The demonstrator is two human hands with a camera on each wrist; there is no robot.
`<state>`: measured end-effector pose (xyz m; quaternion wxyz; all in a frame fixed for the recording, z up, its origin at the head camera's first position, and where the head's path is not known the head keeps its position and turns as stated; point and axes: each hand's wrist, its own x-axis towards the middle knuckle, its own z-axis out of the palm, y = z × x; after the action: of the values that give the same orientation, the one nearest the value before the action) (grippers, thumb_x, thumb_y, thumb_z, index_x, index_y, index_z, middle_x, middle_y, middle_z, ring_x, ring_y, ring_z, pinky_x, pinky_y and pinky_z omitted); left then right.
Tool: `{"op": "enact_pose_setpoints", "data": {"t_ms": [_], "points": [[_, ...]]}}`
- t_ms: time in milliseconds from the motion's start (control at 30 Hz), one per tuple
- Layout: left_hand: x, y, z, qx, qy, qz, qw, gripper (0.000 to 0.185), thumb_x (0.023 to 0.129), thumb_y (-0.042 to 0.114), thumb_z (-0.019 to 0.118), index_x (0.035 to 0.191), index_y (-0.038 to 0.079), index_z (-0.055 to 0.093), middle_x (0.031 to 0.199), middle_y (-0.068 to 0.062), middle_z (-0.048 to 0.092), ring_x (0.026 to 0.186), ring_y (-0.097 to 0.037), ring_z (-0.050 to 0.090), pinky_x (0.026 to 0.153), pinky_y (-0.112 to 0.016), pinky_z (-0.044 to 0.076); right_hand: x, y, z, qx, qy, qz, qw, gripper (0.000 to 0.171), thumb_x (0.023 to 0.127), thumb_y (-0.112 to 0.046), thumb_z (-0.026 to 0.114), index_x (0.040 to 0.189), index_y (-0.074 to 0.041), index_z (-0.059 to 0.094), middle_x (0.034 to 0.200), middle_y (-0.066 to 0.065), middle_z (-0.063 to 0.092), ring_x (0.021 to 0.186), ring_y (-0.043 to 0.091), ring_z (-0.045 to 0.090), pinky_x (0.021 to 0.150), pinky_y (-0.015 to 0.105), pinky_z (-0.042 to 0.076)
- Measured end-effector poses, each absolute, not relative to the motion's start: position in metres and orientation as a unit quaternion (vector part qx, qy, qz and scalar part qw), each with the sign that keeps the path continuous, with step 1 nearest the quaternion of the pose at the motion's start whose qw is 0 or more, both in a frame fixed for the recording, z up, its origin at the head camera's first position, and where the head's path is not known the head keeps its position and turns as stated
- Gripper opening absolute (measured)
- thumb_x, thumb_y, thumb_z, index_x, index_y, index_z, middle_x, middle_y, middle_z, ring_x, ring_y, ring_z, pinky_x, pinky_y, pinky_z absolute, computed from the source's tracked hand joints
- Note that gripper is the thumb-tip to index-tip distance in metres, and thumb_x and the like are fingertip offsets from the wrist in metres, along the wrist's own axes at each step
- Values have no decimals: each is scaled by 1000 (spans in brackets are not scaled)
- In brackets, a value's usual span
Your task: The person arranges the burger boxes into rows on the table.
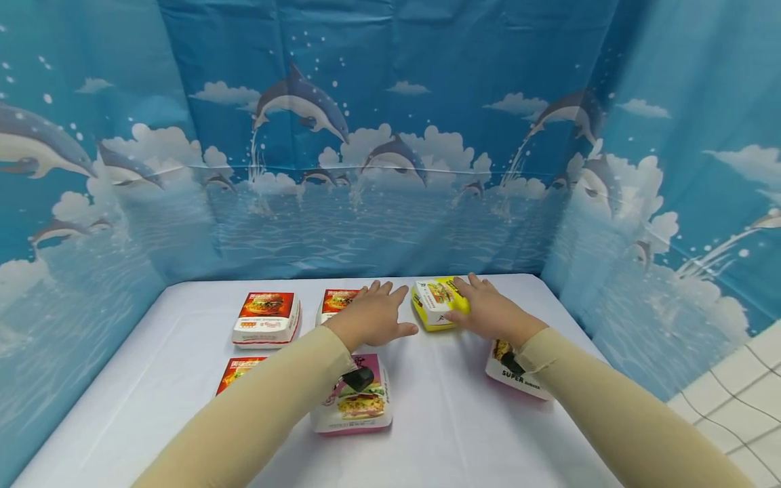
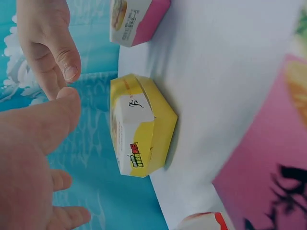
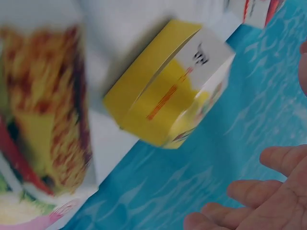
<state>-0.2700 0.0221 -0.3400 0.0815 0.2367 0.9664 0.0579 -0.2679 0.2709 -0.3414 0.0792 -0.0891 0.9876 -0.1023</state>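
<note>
Your head camera looks forward and down from above your forearms, taking in the whole white-covered table [image 1: 152,379] and the blue dolphin-print backdrop [image 1: 390,135] behind it. Both wrist cameras sit far closer and rolled sideways — each faces the yellow-and-white cardboard burger box [image 2: 141,143] [image 3: 168,96] from its own side. All three views share that box [image 1: 436,301].

Two red burger boxes [image 1: 266,317] far left, pink box [image 1: 356,400] near centre, white worktop [image 1: 451,420], dolphin backdrop [image 1: 390,135].
</note>
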Motion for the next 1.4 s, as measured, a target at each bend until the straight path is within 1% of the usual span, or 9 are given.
{"op": "enact_pose_setpoints", "data": {"t_ms": [167,367,533,767,933,1000,1233,1300,1400], "points": [[-287,36,-344,244,963,72,85,91,99,67,60,169,20,26,174,-12,28,163,-37,20,132,-56,18,-280,283,-344,-70,987,-108,94,92,104,-54,61,170,-9,16,173,32,8,157,57,13,123,72,22],[-304,50,-351,238,961,102,100,88,101,64,58,169,18,26,174,-11,29,163,-32,21,132,-54,18,-291,287,-347,-58,983,-124,123,92,104,-53,62,170,-9,14,172,31,10,158,52,20,125,68,23],[-314,64,-359,231,957,134,114,88,101,64,57,169,17,26,173,-12,30,162,-31,24,131,-54,21,-300,286,-354,-48,985,-93,134,92,103,-55,61,169,-7,17,171,31,17,157,49,25,125,66,27],[-322,77,-371,198,962,143,123,87,99,65,60,168,19,30,173,-10,31,159,-29,31,127,-51,32,-305,283,-358,-32,986,-72,145,90,103,-53,63,168,-8,21,170,26,30,157,44,32,127,60,28],[-326,80,-375,202,960,147,128,83,102,62,58,167,18,31,174,-12,26,161,-31,27,127,-51,33,-306,283,-359,-22,985,-74,156,85,103,-48,65,168,-12,25,168,19,39,152,39,42,126,59,31],[-328,79,-376,203,959,151,129,80,103,60,58,166,18,33,174,-13,26,161,-31,27,127,-52,34,-306,282,-359,-21,983,-78,162,83,104,-46,66,168,-13,26,167,18,40,151,39,42,126,59,31],[-335,80,-382,194,958,160,141,75,105,58,56,164,17,35,174,-13,26,154,-30,40,123,-51,40,-306,279,-362,-41,984,-70,161,77,105,-40,65,167,-11,30,167,17,41,154,38,39,128,56,29],[-336,81,-383,196,957,162,140,73,105,57,56,163,17,37,172,-12,30,148,-29,47,121,-50,42,-306,279,-361,-49,984,-68,160,75,105,-39,65,166,-9,32,167,17,41,155,38,38,128,55,28],[-337,84,-384,195,955,169,144,69,106,56,56,160,17,41,163,-10,41,133,-25,56,115,-46,48,-305,280,-360,-49,983,-67,162,73,106,-38,64,165,-8,34,166,18,42,154,38,39,128,55,28]]}}
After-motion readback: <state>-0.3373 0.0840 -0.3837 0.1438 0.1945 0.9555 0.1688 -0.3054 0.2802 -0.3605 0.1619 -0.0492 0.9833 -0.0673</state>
